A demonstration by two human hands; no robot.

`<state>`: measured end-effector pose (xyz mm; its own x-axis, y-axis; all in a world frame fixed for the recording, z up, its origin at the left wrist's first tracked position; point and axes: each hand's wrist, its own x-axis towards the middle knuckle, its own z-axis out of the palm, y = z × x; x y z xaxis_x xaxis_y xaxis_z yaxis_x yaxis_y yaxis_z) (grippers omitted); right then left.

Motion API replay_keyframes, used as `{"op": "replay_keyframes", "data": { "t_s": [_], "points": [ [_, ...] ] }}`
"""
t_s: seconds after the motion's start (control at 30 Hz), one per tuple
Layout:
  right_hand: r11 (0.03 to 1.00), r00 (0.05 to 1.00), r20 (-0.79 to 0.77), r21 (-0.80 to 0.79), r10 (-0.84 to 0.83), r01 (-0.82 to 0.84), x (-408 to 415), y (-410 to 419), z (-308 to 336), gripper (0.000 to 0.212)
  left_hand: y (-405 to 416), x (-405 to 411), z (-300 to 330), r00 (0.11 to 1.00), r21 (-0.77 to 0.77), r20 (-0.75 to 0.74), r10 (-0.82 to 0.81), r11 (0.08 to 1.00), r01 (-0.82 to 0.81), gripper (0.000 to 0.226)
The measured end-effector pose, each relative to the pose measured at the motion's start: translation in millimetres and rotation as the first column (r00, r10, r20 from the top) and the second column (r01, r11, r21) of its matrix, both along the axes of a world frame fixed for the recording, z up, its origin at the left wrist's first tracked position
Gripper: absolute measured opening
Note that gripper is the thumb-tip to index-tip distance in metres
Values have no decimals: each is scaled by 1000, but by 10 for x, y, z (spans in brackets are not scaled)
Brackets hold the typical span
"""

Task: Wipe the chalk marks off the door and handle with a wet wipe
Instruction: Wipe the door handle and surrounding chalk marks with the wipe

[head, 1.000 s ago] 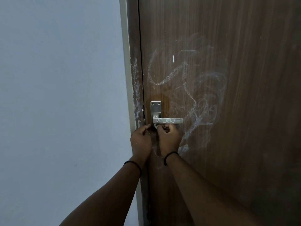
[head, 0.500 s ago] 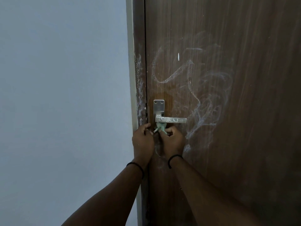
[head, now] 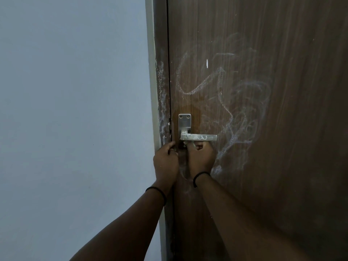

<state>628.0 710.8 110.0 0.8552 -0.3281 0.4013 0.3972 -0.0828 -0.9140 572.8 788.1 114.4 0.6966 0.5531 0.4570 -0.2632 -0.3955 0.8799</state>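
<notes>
Below the lever, from the head camera, I have both hands bunched close against the door. My left hand is curled shut near the door's edge, and my right hand is closed into a fist just under the handle; whether either one grips the wet wipe I cannot tell, since no wipe shows from this angle. Chalk marks loop across the wood above and right of the lever, a squiggle sits on the lever's face, and more chalk streaks the door frame. I judge the wipe will be limp, light and slick, so I would bunch it into a pad under my fingertips. For the metal lever, wrapping the wipe around the bar should work best.
</notes>
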Motion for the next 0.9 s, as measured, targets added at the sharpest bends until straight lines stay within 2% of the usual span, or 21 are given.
{"op": "replay_keyframes", "data": {
  "t_s": [0.1, 0.23, 0.3, 0.47, 0.67, 0.8, 0.9],
  "points": [
    [1000, 1000, 0, -5, 15, -15, 2, -1, 75, 25, 5, 20, -13, 1000, 3, 1, 0, 1000, 0, 40],
    [979, 999, -25, -198, 41, -45, -12, -79, -55, 22, -22, 41, -52, 1000, -14, 18, 4, 1000, -4, 39],
    [975, 1000, 6, -223, 22, -20, -13, -142, -139, 21, -37, 37, -99, 1000, -15, 16, 4, 1000, -3, 38],
    [998, 998, 23, -5, 55, -55, -41, -43, 24, 21, -48, 44, -142, 999, 6, 44, 5, 1000, -6, 39],
    [990, 996, -45, -114, 73, -78, -60, 21, -95, 20, -1, 46, -98, 999, -3, 31, 29, 1000, -29, 36],
    [994, 1000, 9, 107, -18, 17, -61, -12, 16, 13, 5, 27, -81, 999, 9, 42, 35, 999, -35, 38],
    [991, 999, 45, 131, -22, 15, -46, 15, 132, 12, 14, 30, -86, 998, 43, 48, 47, 998, -49, 38]
  ]
}}
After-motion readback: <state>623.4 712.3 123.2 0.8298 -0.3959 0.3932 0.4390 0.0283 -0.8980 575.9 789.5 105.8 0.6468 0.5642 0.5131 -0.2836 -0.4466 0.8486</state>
